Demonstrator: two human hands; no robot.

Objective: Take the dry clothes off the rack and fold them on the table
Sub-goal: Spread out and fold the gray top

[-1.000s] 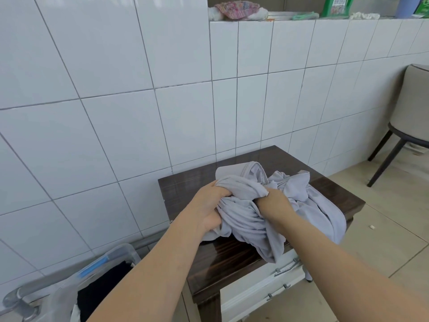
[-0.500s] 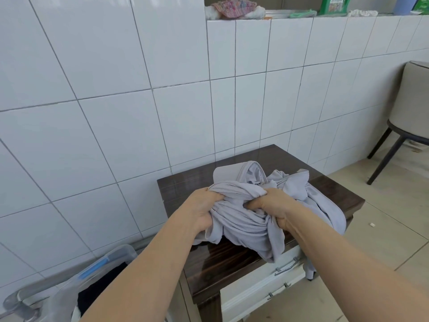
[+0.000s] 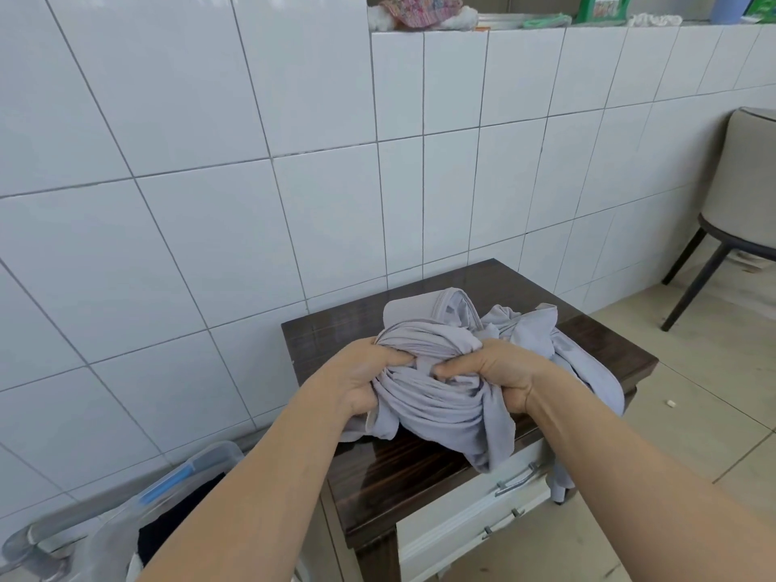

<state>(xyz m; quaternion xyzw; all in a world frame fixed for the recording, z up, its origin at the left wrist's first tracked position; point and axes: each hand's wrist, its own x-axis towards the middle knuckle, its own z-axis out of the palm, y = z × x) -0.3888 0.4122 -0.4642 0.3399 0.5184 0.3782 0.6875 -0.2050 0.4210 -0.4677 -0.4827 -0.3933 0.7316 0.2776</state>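
1. On the dark table (image 3: 609, 350), by the white wall (image 3: 210, 203), a pale grey cloth (image 3: 436, 396) is lying in a messy bunch. Part of it is hanging over the front edge, above the white drawers (image 3: 470, 522).

2. The left hand (image 3: 361, 380) is gripping the left side of the bunch. Its fingers are curling tight into the folds.

3. The right hand (image 3: 491, 371) is gripping the right side. Its thumb is pressing into the cloth, and its fingers are tucking under, so they are hard to see.

4. The two hands are sitting close together, with twisted cloth between them.

5. The step looks like the start of the folding. The cloth is off the rack and on the table, but it is not flat yet. It seems to be a top, because a neck band is showing at the back.

6. The next move probably calls for finding two edges or corners. Then the hands can be pulling apart and lifting, so the cloth is opening up and shaking loose.

7. The cloth is soft and twisty, so it may be catching on itself. Slow pulling looks safer than a hard tug.

8. A clear box (image 3: 176, 493) with dark clothes inside is sitting low on the left. A chair (image 3: 739, 228) is standing well apart on the right.
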